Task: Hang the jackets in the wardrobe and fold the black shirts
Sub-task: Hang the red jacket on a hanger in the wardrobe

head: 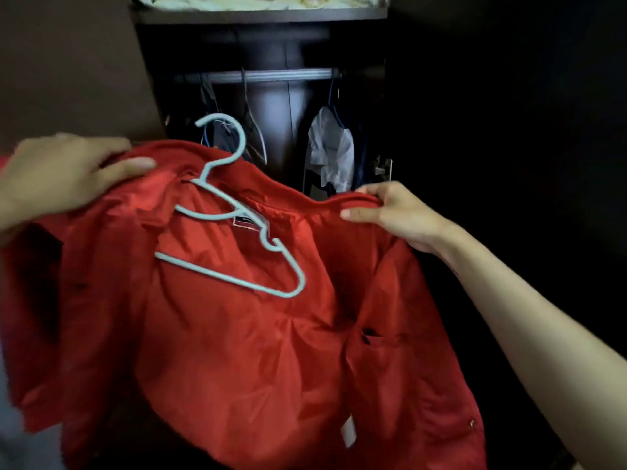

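- A red jacket [237, 334] is held up, spread open with its lining toward the camera, in front of the open wardrobe [264, 45]
- The left hand [64, 174] grips the jacket's upper edge on the left; its fingers [135, 163] are curled over the fabric, with one lying along the top of the cloth
- The right hand [397, 215] holds the upper edge on the right, thumb in front and the other fingers curled behind, pinching the collar seam
- A pale blue plastic hanger [237, 212] lies tilted across the inside of the jacket near the collar; its left shoulder is tucked under the red fabric beside the left hand, its right shoulder and lower bar rest bare on the lining, and its hook [230, 130] rises above the jacket's edge
- A small label [249, 222] sits on the lining just behind the hanger's middle
- In the wardrobe a metal rail [264, 75] runs across, carrying several hangers; a white garment [330, 147] hangs at its right end and darker clothes [224, 137] at its left
- Pale folded fabric [258, 1] lies on the shelf above the rail
- A metal hinge [381, 166] shows on the wardrobe's right side
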A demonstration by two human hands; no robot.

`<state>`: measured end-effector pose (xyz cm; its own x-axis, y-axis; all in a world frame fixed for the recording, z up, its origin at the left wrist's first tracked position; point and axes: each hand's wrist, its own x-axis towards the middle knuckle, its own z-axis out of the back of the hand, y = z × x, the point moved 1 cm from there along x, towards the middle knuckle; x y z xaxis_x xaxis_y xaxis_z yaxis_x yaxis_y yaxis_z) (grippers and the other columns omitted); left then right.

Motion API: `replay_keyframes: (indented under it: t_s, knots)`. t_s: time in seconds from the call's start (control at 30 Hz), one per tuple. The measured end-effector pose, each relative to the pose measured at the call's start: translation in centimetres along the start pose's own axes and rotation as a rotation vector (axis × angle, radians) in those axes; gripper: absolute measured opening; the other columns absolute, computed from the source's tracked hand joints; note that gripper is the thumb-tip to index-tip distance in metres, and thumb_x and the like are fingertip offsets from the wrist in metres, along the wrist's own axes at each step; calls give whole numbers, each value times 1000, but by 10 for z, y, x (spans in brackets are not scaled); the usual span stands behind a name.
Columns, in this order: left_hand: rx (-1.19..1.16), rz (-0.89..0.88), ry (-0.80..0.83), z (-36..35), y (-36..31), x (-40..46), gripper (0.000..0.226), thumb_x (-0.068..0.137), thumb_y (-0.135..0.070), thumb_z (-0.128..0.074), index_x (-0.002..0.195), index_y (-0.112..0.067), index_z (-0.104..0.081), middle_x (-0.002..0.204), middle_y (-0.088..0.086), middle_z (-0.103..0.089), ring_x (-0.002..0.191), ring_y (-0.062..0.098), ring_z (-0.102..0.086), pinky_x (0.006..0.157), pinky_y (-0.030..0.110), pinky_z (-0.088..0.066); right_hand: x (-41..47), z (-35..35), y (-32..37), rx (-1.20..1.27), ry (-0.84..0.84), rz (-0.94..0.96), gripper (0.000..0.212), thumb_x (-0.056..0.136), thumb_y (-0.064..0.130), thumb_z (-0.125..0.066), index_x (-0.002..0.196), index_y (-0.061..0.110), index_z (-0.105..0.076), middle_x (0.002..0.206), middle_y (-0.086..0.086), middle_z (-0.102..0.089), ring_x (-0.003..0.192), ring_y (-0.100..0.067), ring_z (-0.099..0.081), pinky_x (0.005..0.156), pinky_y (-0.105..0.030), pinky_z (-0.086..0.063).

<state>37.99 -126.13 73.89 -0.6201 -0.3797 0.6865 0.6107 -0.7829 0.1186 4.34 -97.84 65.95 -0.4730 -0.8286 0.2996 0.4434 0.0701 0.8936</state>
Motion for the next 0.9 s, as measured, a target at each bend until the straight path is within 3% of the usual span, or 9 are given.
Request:
replay_keyframes:
  t_s: [0.17, 0.27, 0.4, 0.47, 0.6, 0.7, 0.77, 0.83, 0.9]
  knots:
    - [-79, -27, 102, -7, -110, -13, 71, 82, -90, -23, 103, -34, -61, 101, 16, -73, 99, 43, -68, 75, 46, -49, -13, -16, 43, 171, 56, 3, 11, 91, 1, -70, 102, 2, -70, 86, -12, -75, 75, -18, -72, 75, -30, -61]
    - [-90, 61, 125, -36, -148, -13, 68, 89, -79, -27, 109, -27, -65, 108, 22, -71, 102, 47, -66, 78, 48, -49, -22, -30, 62, 372, 95, -57, 20, 94, -1, -65, 113, 5, -66, 89, -10, -73, 78, -17, -71, 81, -27, -60]
    - [-300, 198, 168, -68, -188, -13, 70, 91, -79, -25, 98, -22, -65, 104, 16, -72, 102, 44, -66, 82, 49, -53, -31, -45, 71, 681, 11, -138, 40, 96, -2, -59, 135, 2, -55, 77, -5, -69, 57, -10, -65, 56, -20, -56]
    - [-352, 199, 186, -73, -210, -11, 63, 95, -71, -30, 98, -19, -66, 108, 16, -72, 107, 43, -65, 84, 46, -51, -38, -62, 66, 759, 10, -135, 49, 94, -6, -58, 142, 4, -49, 88, -9, -70, 67, -14, -67, 67, -25, -57]
    - [-457, 273, 201, -68, -218, 0, 68, 93, -74, -34, 76, -13, -58, 90, 12, -71, 97, 38, -67, 78, 43, -48, -63, -69, 48, 530, 77, -23, 69, 87, -17, -62, 145, 16, -45, 115, -14, -66, 97, -21, -65, 98, -34, -52]
    - [-611, 332, 239, -66, -202, 7, 84, 82, -87, -36, 70, -7, -57, 68, 12, -66, 74, 32, -68, 74, 46, -53, -73, -43, 38, 268, 26, 68, 67, 84, -18, -66, 138, 17, -49, 107, -8, -70, 90, -16, -66, 88, -31, -56]
    - [-854, 391, 294, -63, -193, 8, 91, 75, -87, -47, 77, 2, -64, 75, 26, -69, 67, 29, -67, 73, 52, -56, -77, -32, 37, -6, -72, 152, 57, 84, -13, -69, 130, 19, -56, 103, 0, -72, 86, -11, -66, 86, -29, -55]
    - [-1109, 480, 439, -56, -195, 7, 76, 86, -69, -58, 91, 5, -72, 86, 27, -74, 71, 33, -69, 76, 48, -59, -79, -36, 40, -264, -132, 250, 44, 82, -5, -70, 116, 23, -69, 106, 10, -73, 94, -6, -68, 96, -31, -52]
    - [-1258, 500, 553, -47, -192, 2, 47, 98, -39, -52, 86, -1, -76, 76, 17, -75, 62, 26, -68, 65, 28, -57, -88, -52, 44, -381, -99, 284, 40, 80, -2, -69, 106, 27, -77, 105, 12, -74, 95, -1, -66, 95, -23, -48]
